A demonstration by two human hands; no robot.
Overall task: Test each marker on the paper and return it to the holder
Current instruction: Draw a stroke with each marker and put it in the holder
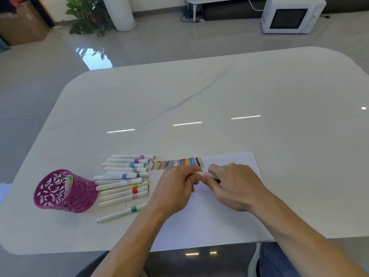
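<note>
Bottom centre: two bare forearms reach up into frame over the near desk edge. Left grip (175,186) and right grip (235,186) meet just below frame centre, both curled round one white marker with pink band (205,174), held crosswise above the paper. Left fingers pinch the white end, right fingers pinch the part right of the band; cap on or off, cannot tell.

White sheet of paper (209,222) lies flat under both grips, lower centre. A row of short multicoloured test strokes (177,162) runs along its top edge, just above the knuckles.

Left of the paper: a pile of white markers with coloured bands (123,180) lying on the desk, roughly parallel, tips pointing right. One green-banded marker (121,212) lies apart below them.

Lower left: purple perforated pen holder (79,198), upright, a couple of markers (68,181) inside.

White marble-look desk (199,96) fills mid frame.

Top: grey glossy floor, white microwave (291,15) upper right, green leafy plant (87,15) upper left.
</note>
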